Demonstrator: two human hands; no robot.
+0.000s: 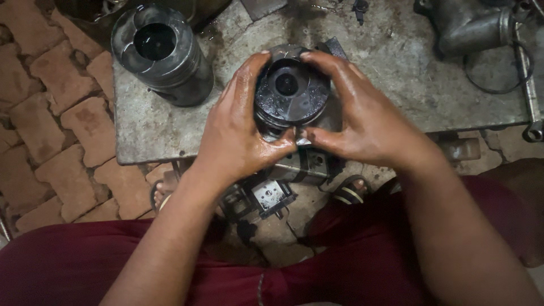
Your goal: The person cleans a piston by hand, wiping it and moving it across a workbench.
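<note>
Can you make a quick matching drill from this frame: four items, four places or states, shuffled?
Things:
1. piston in hand
2. second piston
3. ring spanner
4. sandal

Places or states:
A. on the brick floor, under the table edge
B. clasped by left hand and right hand
C. right edge of the table
D. standing untouched at the table's left corner

Pairs: 1-B, 2-D, 3-C, 4-A

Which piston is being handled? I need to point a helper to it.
On the grey, stained metal table, look at the near edge, right of the free-standing dark oily piston. The one you want is the dark oily piston with a bowl-shaped crown, clasped by the left hand and right hand.
</note>
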